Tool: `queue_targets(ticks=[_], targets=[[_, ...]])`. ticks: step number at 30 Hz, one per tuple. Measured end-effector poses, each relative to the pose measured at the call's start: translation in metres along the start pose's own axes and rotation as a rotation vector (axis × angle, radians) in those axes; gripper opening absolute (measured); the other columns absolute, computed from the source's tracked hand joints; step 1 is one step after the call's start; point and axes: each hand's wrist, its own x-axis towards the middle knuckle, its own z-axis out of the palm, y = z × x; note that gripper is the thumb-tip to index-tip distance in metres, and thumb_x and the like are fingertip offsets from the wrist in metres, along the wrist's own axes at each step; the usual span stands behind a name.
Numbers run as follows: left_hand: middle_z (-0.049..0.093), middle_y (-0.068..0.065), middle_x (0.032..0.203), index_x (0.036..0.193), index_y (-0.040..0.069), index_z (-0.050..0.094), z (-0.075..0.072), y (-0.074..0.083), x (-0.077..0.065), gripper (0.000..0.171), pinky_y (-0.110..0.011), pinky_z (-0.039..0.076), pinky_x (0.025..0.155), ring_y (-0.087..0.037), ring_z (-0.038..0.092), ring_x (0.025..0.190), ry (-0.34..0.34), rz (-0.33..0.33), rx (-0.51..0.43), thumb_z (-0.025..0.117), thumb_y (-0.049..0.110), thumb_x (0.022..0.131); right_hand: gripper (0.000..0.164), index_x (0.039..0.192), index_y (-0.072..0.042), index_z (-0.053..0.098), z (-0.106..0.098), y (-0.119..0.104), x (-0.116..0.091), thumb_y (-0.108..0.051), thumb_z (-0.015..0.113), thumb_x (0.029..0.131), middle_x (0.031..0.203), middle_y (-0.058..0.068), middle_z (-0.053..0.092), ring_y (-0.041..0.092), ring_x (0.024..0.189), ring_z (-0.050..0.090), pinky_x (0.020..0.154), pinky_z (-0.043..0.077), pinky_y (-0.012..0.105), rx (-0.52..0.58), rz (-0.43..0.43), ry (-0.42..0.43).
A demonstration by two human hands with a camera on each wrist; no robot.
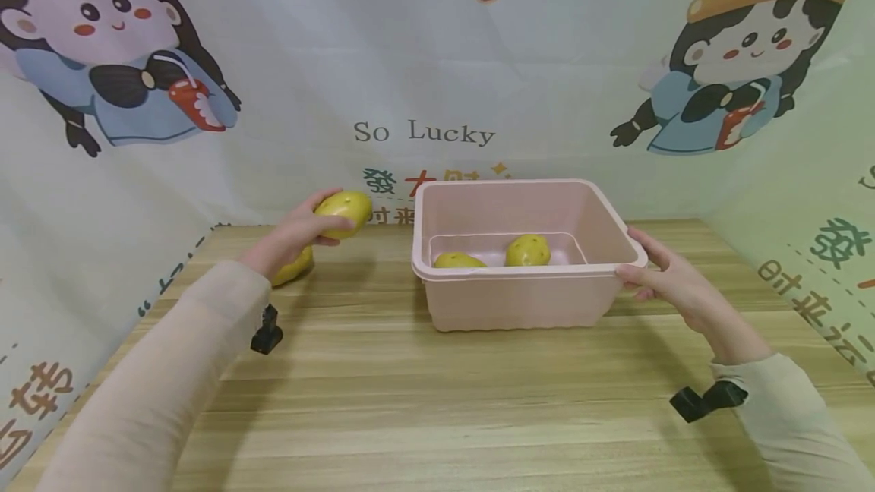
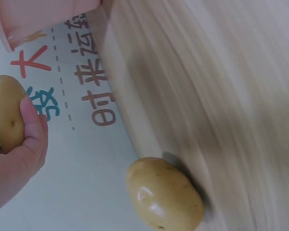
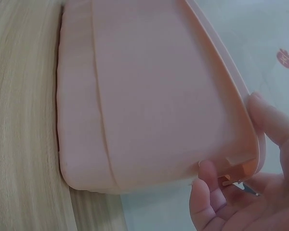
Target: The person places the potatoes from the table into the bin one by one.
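My left hand grips a yellow potato above the table, left of a pink plastic bin. Beneath that wrist, another potato lies on the table, partly hidden by the hand in the head view. Two potatoes show inside the bin: one near the middle and one at the left, half hidden by the front wall. At the bin's right front corner, my right hand holds the rim, thumb on top and fingers curled beneath it in the right wrist view.
The bin stands on a wood-grain table near its back edge. A white printed cloth with cartoon figures and lettering hangs behind and along both sides. Each wrist carries a small black mount.
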Motion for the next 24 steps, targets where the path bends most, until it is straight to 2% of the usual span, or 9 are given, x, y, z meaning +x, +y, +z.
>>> queue_targets(ticks=[7,16,24], targets=[[0.026,-0.019,0.141,0.148,0.015,0.011,-0.002,0.014,-0.003,0.081,-0.036,0.047,0.088,-0.027,0.044,0.108,-0.001,0.019,0.002,0.061,0.016,0.085,0.074,0.148,-0.01,0.008,0.0,0.0,0.0,-0.026,0.055,0.092,0.144,0.023,0.022,0.007,0.084,0.055,0.07,0.05,0.029,0.004,0.005,-0.004],[0.027,-0.019,0.139,0.147,0.015,0.013,-0.005,0.031,-0.003,0.079,-0.027,0.048,0.077,-0.023,0.044,0.104,0.002,0.04,0.011,0.061,0.015,0.085,0.075,0.147,-0.009,0.008,0.0,0.0,0.0,-0.026,0.055,0.091,0.144,0.023,0.021,0.007,0.083,0.056,0.07,0.05,0.029,0.011,0.008,-0.004],[0.028,-0.018,0.139,0.147,0.015,0.014,-0.006,0.049,-0.003,0.077,-0.03,0.049,0.081,-0.025,0.044,0.105,-0.002,0.063,0.047,0.06,0.015,0.085,0.075,0.148,-0.009,0.008,-0.001,0.0,0.0,-0.026,0.055,0.092,0.145,0.024,0.02,0.006,0.084,0.056,0.069,0.05,0.028,0.012,0.005,-0.01]])
